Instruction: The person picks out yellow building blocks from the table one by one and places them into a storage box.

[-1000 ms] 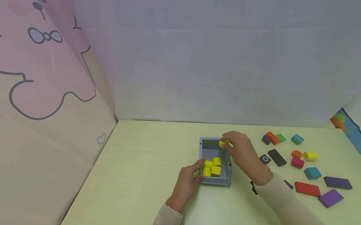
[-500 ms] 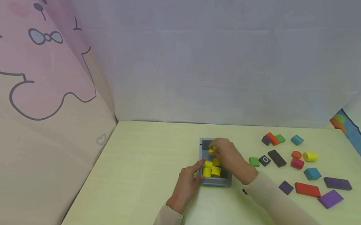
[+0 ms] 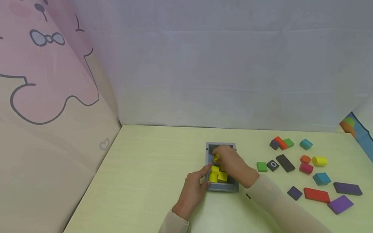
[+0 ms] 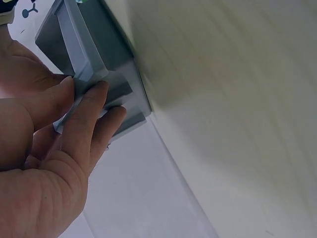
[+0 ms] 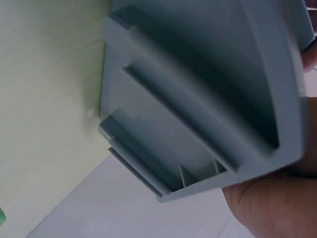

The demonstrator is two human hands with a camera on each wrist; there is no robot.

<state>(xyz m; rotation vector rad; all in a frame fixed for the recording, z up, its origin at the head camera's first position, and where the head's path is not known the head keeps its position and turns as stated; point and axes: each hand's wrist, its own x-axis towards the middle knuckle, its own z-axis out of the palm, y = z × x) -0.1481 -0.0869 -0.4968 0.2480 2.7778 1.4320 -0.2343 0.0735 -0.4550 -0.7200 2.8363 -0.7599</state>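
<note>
A grey open-topped box [image 3: 223,188] stands on the table, with several yellow blocks [image 3: 222,176] in its near half. My left hand [image 3: 191,193] grips the box's left wall near the front corner; in the left wrist view its thumb and fingers [image 4: 88,111] lie on the wall. Inside the far half, my right hand [image 3: 235,166] holds a small yellow block [image 3: 216,158] near the left wall. Its fingertips partly cover that block, so its shape is hard to tell. The right wrist view shows mostly the box's ribbed outer side [image 5: 153,124], which hides the fingers.
Right of the box lie loose blocks: a green square [image 3: 261,167], a black tile with a white ring [image 3: 273,165], a dark bar [image 3: 285,163], a yellow cylinder [image 3: 319,161], a red bar [image 3: 316,195] and several others. A printed curtain [image 3: 209,78] hangs behind the table.
My right hand has moved from above the box's far right corner leftward and down into the box, with the yellow block between its fingers. The left hand has stayed in place.
</note>
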